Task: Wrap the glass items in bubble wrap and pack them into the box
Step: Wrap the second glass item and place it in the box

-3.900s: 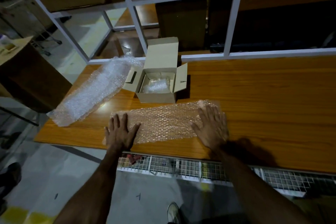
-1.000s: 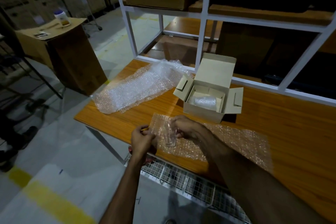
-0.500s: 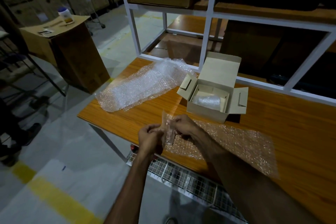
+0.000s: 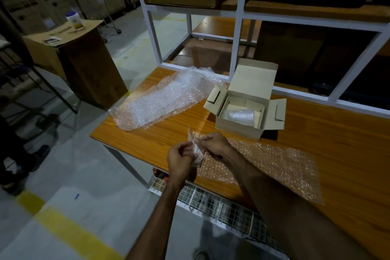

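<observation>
The left hand (image 4: 180, 159) and the right hand (image 4: 215, 144) meet over the near left corner of the worktop (image 4: 337, 133), both with fingers curled, pinching the left end of a bubble wrap sheet (image 4: 274, 164) between them. That end is lifted and folded around a small glass item (image 4: 197, 152); the glass is barely visible through the plastic, and how much of it is covered cannot be told. The rest of the sheet lies flat along the near edge of the worktop, stretching away to the right under the right forearm.

Behind the hands, toward the far edge, stands an open cardboard box (image 4: 238, 129), its lid upright and its side flaps spread. Inside it lies a wrapped bundle (image 4: 241, 115), on its side against the box's inner dividers. To the left of the box, a second bubble wrap piece (image 4: 164, 99) sprawls from the far edge toward the left edge, crumpled at its far end, just beside the box's left flap.

A white shelf frame (image 4: 238, 34) rises behind the worktop. Below the near edge runs a wire mesh tray (image 4: 211, 202).
</observation>
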`<state>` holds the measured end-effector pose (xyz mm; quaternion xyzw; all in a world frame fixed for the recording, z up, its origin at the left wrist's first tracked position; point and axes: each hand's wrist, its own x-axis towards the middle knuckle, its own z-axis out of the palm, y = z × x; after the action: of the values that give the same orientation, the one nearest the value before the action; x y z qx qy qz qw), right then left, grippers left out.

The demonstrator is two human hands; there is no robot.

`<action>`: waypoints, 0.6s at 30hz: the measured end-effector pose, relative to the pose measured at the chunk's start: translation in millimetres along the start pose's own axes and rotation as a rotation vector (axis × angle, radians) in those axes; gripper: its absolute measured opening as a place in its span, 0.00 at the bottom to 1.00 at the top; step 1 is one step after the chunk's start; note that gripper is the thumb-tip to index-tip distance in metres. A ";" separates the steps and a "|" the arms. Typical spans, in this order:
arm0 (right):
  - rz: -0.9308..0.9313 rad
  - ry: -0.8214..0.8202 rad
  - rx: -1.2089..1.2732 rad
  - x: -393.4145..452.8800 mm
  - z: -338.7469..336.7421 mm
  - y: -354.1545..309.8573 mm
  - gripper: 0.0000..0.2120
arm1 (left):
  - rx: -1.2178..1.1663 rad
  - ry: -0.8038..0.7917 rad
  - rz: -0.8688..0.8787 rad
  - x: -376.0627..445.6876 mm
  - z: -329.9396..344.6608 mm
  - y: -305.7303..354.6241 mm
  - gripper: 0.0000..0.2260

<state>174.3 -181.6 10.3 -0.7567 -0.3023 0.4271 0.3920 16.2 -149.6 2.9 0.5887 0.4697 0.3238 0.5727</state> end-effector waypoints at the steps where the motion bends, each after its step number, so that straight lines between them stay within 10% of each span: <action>1: -0.008 -0.003 0.003 -1.7 -1.1 0.4 0.13 | 0.016 0.013 0.012 -0.1 2.4 -0.7 0.15; 8: -0.004 -0.092 0.180 -11.6 -17.6 20.4 0.11 | 0.245 0.018 0.040 -4.5 14.5 -12.4 0.30; 18: -0.200 0.084 -0.214 -63.2 -46.2 62.3 0.11 | 0.543 0.158 0.242 -33.0 58.5 -17.5 0.16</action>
<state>194.2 -278.9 -1.7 -0.7776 -0.4033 0.3192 0.3618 55.3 -203.4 -16.9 0.7450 0.5085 0.2969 0.3133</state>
